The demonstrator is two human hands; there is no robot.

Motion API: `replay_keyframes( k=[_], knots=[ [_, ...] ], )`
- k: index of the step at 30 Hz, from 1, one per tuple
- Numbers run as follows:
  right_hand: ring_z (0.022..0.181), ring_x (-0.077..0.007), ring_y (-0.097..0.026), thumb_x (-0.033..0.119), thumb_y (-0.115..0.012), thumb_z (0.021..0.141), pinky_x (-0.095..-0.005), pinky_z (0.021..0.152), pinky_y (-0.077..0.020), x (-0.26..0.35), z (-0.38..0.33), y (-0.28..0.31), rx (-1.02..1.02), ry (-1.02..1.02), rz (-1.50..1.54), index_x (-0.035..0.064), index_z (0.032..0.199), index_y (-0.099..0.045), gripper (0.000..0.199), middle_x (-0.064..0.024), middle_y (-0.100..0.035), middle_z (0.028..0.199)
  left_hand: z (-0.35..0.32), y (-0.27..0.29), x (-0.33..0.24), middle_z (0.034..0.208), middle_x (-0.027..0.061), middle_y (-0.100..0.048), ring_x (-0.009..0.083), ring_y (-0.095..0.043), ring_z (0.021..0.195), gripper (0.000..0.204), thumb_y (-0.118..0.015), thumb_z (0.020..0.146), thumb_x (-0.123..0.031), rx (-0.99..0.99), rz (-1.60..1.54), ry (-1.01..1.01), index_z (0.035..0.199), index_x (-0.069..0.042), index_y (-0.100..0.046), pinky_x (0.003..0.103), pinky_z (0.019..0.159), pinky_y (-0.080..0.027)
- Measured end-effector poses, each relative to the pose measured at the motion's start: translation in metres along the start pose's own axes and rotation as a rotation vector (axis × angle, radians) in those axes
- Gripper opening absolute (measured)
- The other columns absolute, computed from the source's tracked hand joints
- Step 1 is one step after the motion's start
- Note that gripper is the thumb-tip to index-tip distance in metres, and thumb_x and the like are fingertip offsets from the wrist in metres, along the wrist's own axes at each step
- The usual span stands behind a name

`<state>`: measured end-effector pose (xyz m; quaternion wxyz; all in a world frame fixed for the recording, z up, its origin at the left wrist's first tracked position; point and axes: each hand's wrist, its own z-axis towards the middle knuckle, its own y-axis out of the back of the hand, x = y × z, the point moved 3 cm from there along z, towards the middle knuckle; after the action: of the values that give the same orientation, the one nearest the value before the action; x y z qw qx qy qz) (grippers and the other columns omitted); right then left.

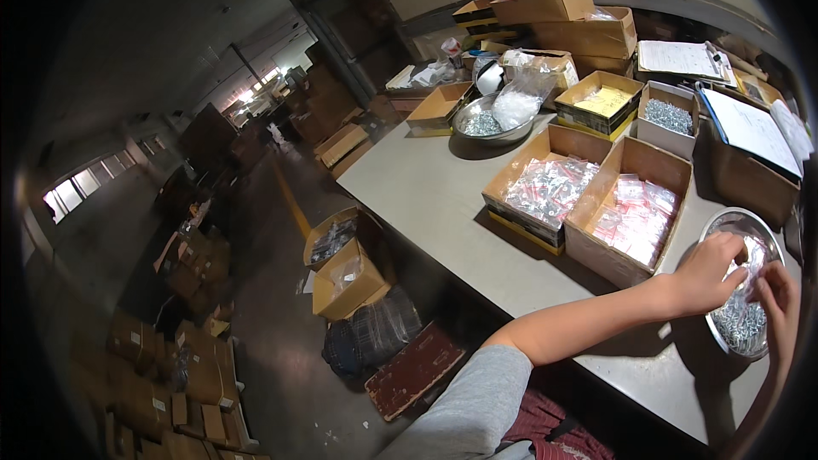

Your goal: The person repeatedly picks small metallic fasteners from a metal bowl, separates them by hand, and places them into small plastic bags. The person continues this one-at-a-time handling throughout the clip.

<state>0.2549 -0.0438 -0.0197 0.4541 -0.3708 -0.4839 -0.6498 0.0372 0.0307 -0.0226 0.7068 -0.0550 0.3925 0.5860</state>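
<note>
Over a steel bowl [721, 342] at the table's right end, my two hands work close together. Small silver screws [740, 329] fill the bowl's near part. A crinkled clear plastic bag [751, 266] shows between the hands, partly covered by fingers. My left hand [709, 276] comes in from the left with its fingers curled and pinching at the bag. On the other side, my right hand [777, 291] has its fingertips pressed together on the bag's edge. Whether anything is inside the bag is hard to make out.
Two open boxes, one with small filled bags [550, 187] and one with red-marked bags [637, 215], stand left of the bowl. Behind are a box of screws [670, 117], a yellow-filled box [603, 100], a second bowl [494, 138] and a clipboard [750, 129]. Cartons [348, 283] sit on the floor.
</note>
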Motion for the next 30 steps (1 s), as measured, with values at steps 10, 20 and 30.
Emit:
replay_keyframes(
  k=[10, 20, 30],
  knots=[
    [0.088, -0.008, -0.058, 0.003, -0.064, 0.094, -0.0219, 0.064, -0.0497, 0.026, -0.008, -0.03, 0.065, -0.014, 0.067, 0.0006, 0.125, -0.053, 0.033, -0.0034, -0.06, 0.099, 0.003, 0.005, -0.011, 0.076, 0.0234, -0.069, 0.0416, -0.069, 0.072, 0.013, -0.068, 0.083, -0.009, 0.032, -0.13, 0.116, 0.081, 0.003, -0.065, 0.048, 0.068, -0.054],
    [0.086, -0.0076, -0.054, 0.004, -0.059, 0.101, -0.0219, 0.066, -0.0478, 0.006, -0.009, -0.038, 0.172, 0.009, 0.105, -0.0027, 0.116, -0.057, 0.017, -0.0038, -0.058, 0.099, 0.003, 0.009, -0.017, 0.073, 0.0213, -0.067, 0.0401, -0.068, 0.069, 0.01, -0.066, 0.076, -0.009, 0.035, -0.064, 0.015, 0.079, 0.001, -0.065, 0.046, 0.065, -0.054],
    [0.078, -0.0057, -0.052, 0.008, -0.06, 0.1, -0.0196, 0.063, -0.0453, 0.003, -0.016, -0.027, -0.02, 0.086, 0.127, -0.0017, 0.114, -0.057, 0.017, -0.002, -0.054, 0.095, 0.012, 0.019, -0.024, 0.068, 0.0166, -0.065, 0.0253, -0.066, 0.062, 0.014, -0.066, 0.077, -0.01, -0.003, -0.242, 0.036, 0.078, 0.003, -0.061, 0.037, 0.061, -0.051]
  ],
)
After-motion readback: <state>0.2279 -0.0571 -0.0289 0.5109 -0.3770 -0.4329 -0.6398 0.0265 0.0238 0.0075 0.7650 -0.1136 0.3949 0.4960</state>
